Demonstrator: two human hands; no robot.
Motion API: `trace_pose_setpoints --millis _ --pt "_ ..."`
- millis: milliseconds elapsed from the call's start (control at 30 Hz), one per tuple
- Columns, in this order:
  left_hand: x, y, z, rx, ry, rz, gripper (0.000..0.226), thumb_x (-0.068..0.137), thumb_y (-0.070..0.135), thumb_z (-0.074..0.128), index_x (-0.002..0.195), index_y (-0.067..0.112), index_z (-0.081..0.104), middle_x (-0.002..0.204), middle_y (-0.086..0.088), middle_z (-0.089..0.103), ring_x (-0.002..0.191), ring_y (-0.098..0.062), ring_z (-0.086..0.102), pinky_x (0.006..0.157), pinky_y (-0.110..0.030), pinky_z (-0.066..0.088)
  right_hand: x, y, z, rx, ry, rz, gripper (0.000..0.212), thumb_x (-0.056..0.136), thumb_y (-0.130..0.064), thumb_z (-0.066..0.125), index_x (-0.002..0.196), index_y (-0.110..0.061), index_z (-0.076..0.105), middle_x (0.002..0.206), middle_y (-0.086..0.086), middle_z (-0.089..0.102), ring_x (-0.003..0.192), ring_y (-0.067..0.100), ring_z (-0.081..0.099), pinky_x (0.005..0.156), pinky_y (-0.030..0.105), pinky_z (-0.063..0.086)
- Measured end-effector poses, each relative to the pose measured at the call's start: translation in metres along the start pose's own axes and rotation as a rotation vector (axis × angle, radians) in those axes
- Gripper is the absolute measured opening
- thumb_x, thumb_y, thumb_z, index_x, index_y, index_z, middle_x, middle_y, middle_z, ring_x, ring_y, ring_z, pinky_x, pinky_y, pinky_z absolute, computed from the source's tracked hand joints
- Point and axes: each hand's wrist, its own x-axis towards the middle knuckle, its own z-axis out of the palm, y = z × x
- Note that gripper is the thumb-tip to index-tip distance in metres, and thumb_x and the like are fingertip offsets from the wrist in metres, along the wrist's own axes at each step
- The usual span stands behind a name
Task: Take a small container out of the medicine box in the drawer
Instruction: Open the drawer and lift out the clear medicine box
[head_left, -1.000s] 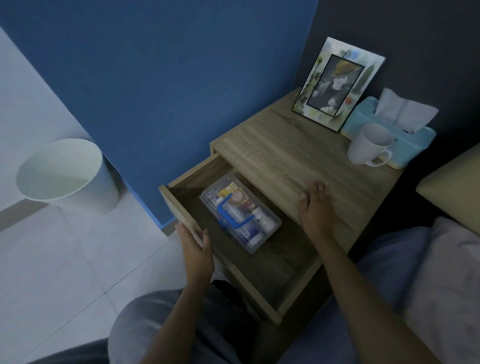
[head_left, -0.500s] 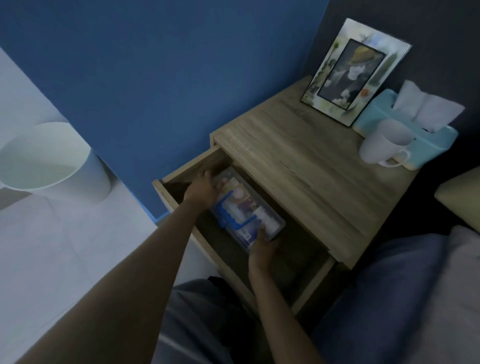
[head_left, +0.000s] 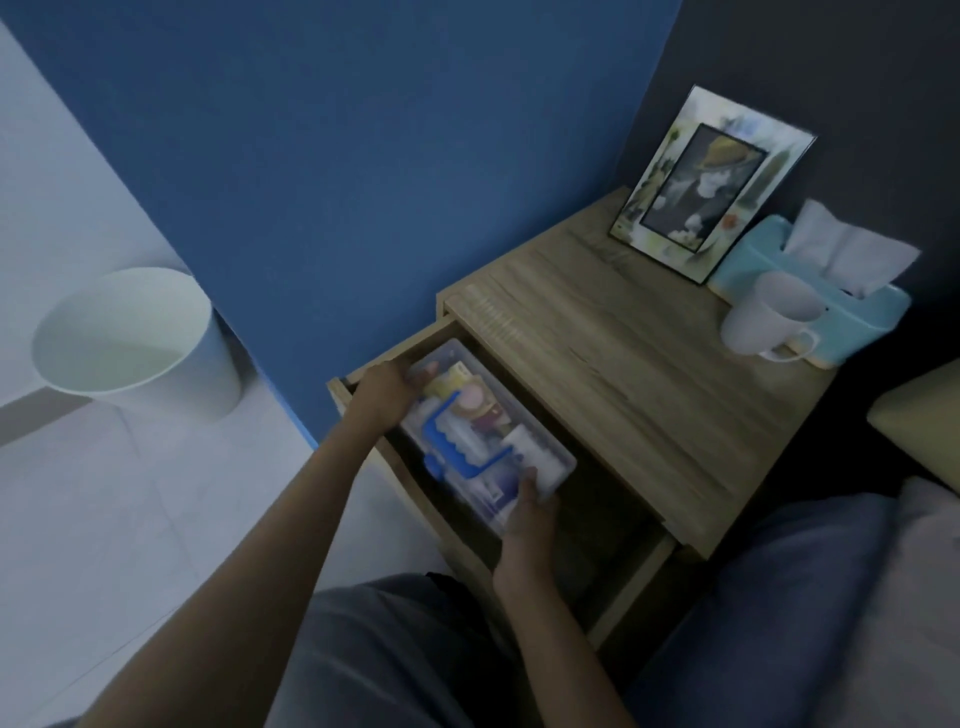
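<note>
Since both ends are covered, lift level.
Left hand (head_left: 382, 392): your fingers wrap the medicine box (head_left: 485, 434) at its far end.
Right hand (head_left: 527, 512): clamped on the near corner, thumb on the lid.
Box: clear hard plastic, probably slick and light, its contents loose; it lies inside the open drawer (head_left: 631, 587).
Hold: the ends, or the blue handle (head_left: 457, 449).
Small container: somewhere under the lid, which one you cannot tell.
Table (head_left: 623, 364): bare wood for setting down.

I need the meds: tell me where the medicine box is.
The medicine box lies in the open drawer under the nightstand top, held between the left hand and right hand.
</note>
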Motion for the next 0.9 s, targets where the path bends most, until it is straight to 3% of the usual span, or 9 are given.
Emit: trace_pose_setpoints --millis 67,133,267,367,467,600,700,800,900 --pt "-0.015 0.008 -0.018 -0.020 0.111 0.062 0.041 0.097 0.040 0.048 0.081 0.004 0.059 0.082 -0.010 0.057 0.075 -0.020 0.053 0.064 -0.030 0.037 -0.014 -0.015 0.001 -0.019 -0.038 0.009 0.043 0.096 -0.037 0.050 0.136 -0.024 0.044 0.115 0.004 0.063 0.103 0.020 0.064 0.088 0.040 0.051" --pt "-0.027 0.019 -0.035 -0.045 0.198 0.124 0.035 0.097 0.036 0.049 0.099 0.003 0.060 0.094 -0.009 0.059 0.086 -0.021 0.054 0.075 -0.032 0.039 -0.027 -0.035 0.001 -0.037 -0.064 -0.009 0.040 0.096 -0.039 0.050 0.133 -0.025 0.047 0.110 0.001 0.065 0.096 0.017 0.065 0.072 0.032 0.050" --pt "-0.038 0.051 -0.058 0.045 0.253 0.087 0.050 0.095 0.052 0.040 0.069 0.011 0.051 0.081 -0.011 0.059 0.084 -0.031 0.058 0.072 -0.033 0.038 -0.029 -0.092 -0.001 -0.110 -0.089 -0.017 0.029 0.094 -0.045 0.051 0.113 -0.025 0.061 0.097 0.000 0.071 0.084 0.016 0.071 0.063 0.031 0.053" --pt "-0.031 0.077 -0.061 0.085 0.265 0.072 0.055 0.097 0.052 0.035 0.066 0.009 0.048 0.085 -0.016 0.058 0.088 -0.034 0.058 0.073 -0.032 0.034 -0.007 -0.139 -0.004 -0.155 -0.119 -0.014 0.028 0.095 -0.044 0.052 0.100 -0.019 0.064 0.091 0.004 0.070 0.077 0.018 0.070 0.064 0.034 0.057" --pt "-0.010 0.103 -0.043 0.036 0.240 0.055 0.056 0.098 0.047 0.036 0.089 -0.001 0.061 0.103 -0.023 0.064 0.104 -0.039 0.060 0.076 -0.034 0.037 0.027 -0.181 -0.009 -0.234 -0.134 -0.051 0.032 0.096 -0.043 0.050 0.091 -0.015 0.063 0.088 0.006 0.071 0.073 0.019 0.070 0.066 0.034 0.059" --pt "0.026 0.130 -0.004 -0.006 0.164 0.038 0.058 0.099 0.043 0.038 0.113 -0.008 0.062 0.122 -0.029 0.062 0.115 -0.041 0.057 0.091 -0.037 0.043 0.081 -0.217 -0.014 -0.300 -0.119 -0.038 0.038 0.098 -0.046 0.044 0.104 -0.011 0.060 0.079 0.006 0.065 0.055 0.018 0.066 0.038 0.021 0.050" --pt "0.049 0.144 0.020 -0.065 0.138 0.029 0.055 0.099 0.043 0.040 0.109 -0.004 0.065 0.118 -0.023 0.065 0.102 -0.030 0.060 0.078 -0.029 0.038 0.114 -0.238 -0.016 -0.304 -0.097 -0.005 0.043 0.096 -0.046 0.049 0.105 -0.007 0.062 0.083 0.009 0.066 0.056 0.022 0.067 0.047 0.028 0.054" --pt "0.060 0.152 0.033 -0.106 0.137 -0.007 0.049 0.098 0.046 0.041 0.093 0.003 0.065 0.103 -0.018 0.069 0.078 -0.018 0.051 0.068 -0.027 0.033 0.134 -0.249 -0.020 -0.320 -0.091 -0.010 0.048 0.095 -0.042 0.054 0.118 0.000 0.061 0.098 0.014 0.068 0.072 0.026 0.065 0.077 0.042 0.055" --pt "0.065 0.157 0.039 -0.104 0.154 -0.010 0.056 0.096 0.049 0.043 0.094 -0.001 0.068 0.097 -0.019 0.071 0.076 -0.024 0.057 0.064 -0.028 0.035 0.145 -0.250 -0.029 -0.395 -0.066 -0.095 0.040 0.092 -0.044 0.059 0.110 -0.009 0.064 0.104 0.014 0.070 0.086 0.028 0.066 0.087 0.043 0.053"
